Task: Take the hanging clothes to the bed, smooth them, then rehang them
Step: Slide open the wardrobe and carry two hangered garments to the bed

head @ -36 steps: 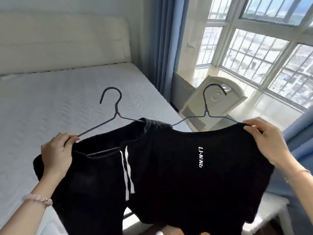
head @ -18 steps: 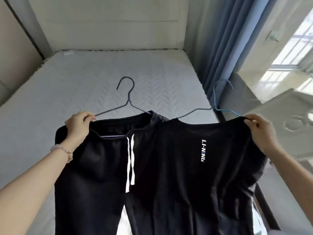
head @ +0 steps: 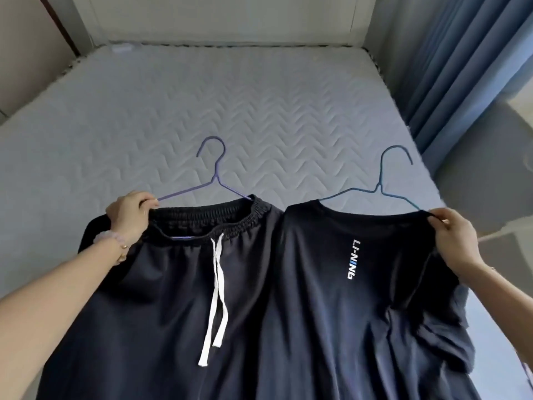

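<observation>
Black shorts (head: 161, 298) with a white drawstring (head: 215, 301) hang on a purple wire hanger (head: 213, 180). My left hand (head: 129, 217) grips the hanger's left arm together with the waistband. Beside them on the right, a black T-shirt (head: 360, 313) with a white logo hangs on a blue-green wire hanger (head: 380, 186). My right hand (head: 452, 238) pinches the shirt's right shoulder over that hanger. Both garments are held side by side over the near part of the bed (head: 202, 105), their lower parts cut off by the frame.
The white quilted mattress spreads ahead up to a pale headboard (head: 225, 18). Blue curtains (head: 461, 67) hang at the right, with a grey-white unit (head: 490, 168) beside the bed. A wall and a dark door edge (head: 63, 27) stand at the left.
The view has turned from the window toward the bed and moved closer. Both garments have been carried forward over the mattress and spread apart, side by side rather than overlapping.
</observation>
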Demonstrator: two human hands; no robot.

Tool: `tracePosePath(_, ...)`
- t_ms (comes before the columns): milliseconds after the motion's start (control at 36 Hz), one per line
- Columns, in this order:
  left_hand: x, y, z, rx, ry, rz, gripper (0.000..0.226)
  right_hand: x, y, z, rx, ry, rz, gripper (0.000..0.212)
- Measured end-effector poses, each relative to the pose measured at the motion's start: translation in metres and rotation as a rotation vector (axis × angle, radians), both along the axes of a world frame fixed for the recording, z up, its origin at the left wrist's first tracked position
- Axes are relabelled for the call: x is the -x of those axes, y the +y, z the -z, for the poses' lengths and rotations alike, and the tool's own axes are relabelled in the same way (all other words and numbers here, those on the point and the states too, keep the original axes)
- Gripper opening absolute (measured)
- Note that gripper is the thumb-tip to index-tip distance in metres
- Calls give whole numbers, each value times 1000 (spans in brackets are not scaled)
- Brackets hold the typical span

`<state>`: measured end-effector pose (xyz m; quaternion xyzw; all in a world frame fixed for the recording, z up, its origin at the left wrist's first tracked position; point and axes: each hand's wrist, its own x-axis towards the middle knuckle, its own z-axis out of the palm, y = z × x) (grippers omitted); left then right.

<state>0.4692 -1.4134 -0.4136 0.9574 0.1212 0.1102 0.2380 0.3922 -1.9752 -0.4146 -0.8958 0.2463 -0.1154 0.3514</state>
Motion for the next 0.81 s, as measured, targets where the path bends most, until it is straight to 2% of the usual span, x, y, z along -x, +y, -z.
tracePosePath(111, -23, -4, 48, -38, 28, 5, 18, -17, 4, 45, 65, 33, 41, 21)
tracePosePath(194, -34, -9, 77, -59, 43, 11, 17, -25, 3, 70, 218, 115, -42, 26)
tracePosePath(250, -36, -11, 92, -80, 75, -13, 18, -27, 5, 82, 295, 259, -120, 39)
tracePosePath(306, -36, -12, 102, -84, 156, -17, 23, -27, 15, 87, 283, 344, -153, 52)
tracePosePath(361, -34, -14, 106, -86, 286, 19, 34, -22, 29, 88, 229, 352, -185, 53)
tracePosePath(417, -28, -16, 105, -60, 371, 74, 38, -12, 45, 87, 124, 346, -220, 45)
tracePosePath(556, 18, -26, 84, 175, 392, 80, 33, 38, 77, 82, -92, 396, -249, 24)
tracePosePath(667, 86, -37, 60, 428, 463, 48, 25, 95, 105, 69, -294, 462, -269, 18)
tracePosePath(806, 201, -50, 21, 622, 517, -9, 22, 181, 138, 35, -511, 528, -249, 19)
